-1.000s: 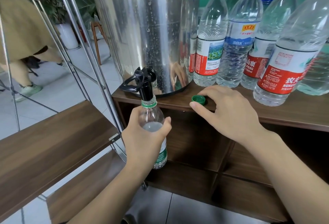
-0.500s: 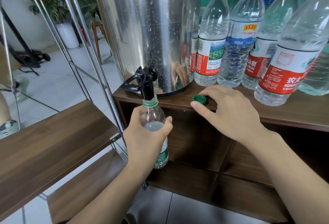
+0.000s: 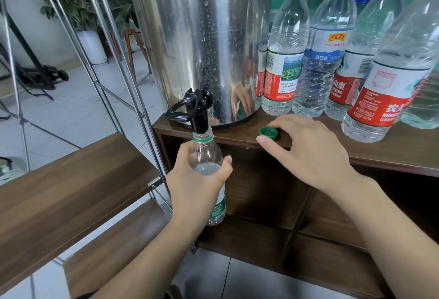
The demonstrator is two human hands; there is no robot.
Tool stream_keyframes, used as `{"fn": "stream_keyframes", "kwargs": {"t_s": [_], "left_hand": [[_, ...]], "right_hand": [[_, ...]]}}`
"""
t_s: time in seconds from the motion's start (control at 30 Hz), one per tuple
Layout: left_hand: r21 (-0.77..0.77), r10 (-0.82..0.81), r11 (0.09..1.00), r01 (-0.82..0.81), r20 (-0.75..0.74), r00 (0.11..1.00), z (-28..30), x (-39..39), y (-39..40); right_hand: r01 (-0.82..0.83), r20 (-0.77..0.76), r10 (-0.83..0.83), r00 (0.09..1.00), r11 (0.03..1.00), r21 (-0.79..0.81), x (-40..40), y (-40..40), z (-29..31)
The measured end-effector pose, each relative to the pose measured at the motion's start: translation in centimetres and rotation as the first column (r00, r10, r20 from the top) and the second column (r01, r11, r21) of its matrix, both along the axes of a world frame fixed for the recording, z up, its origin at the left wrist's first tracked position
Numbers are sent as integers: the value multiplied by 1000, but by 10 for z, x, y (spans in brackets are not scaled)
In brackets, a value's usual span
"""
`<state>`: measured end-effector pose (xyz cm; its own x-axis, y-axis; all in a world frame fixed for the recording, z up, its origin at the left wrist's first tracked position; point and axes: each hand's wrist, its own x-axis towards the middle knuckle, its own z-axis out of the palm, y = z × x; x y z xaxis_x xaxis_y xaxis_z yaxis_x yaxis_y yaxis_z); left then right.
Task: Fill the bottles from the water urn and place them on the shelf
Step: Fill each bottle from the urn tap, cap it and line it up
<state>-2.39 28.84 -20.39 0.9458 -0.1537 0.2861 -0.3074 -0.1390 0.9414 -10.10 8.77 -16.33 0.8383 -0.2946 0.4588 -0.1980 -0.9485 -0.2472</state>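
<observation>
The left hand (image 3: 198,180) is wrapped round a small clear bottle (image 3: 209,168), fingers and thumb curled about its shoulder, holding its open mouth up against the black spout (image 3: 198,118) of the steel water urn (image 3: 202,44). The bottle hangs just below the front edge of the wooden cabinet top (image 3: 392,154), at about 7 o'clock from the urn's base.

Very little has changed over the last second. The water line sat near the bottle's shoulder a moment ago and sits there now, perhaps a touch higher (I can't swear to it from here). To my eye the bottle is close to full, so the filling step looks nearly done, with capping and shelving to follow.

The right hand (image 3: 306,151) has hardly stirred. It lies on the cabinet top with fingers loosely spread and relaxed, thumb tip just beside the green cap (image 3: 268,132), which sits open side up at about 10 o'clock from the palm. I cannot tell whether a fingertip actually touches it.

At 3 o'clock from the urn stand the other bottles (image 3: 285,49), capped, in a crowded row. The wooden shelf (image 3: 71,192) on its metal frame waits at 9 o'clock from the filling hand.

One difference behind all this: a person who crossed the floor at the far left a second ago is no longer in sight.
</observation>
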Motion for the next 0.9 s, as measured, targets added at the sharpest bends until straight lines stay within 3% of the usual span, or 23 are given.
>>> {"fn": "stream_keyframes", "kwargs": {"t_s": [0.9], "left_hand": [[-5, 3, 1000, -3, -2, 1000, 0, 0, 0]], "right_hand": [[-31, 4, 31, 1000, 999, 16, -1, -2, 1]]}}
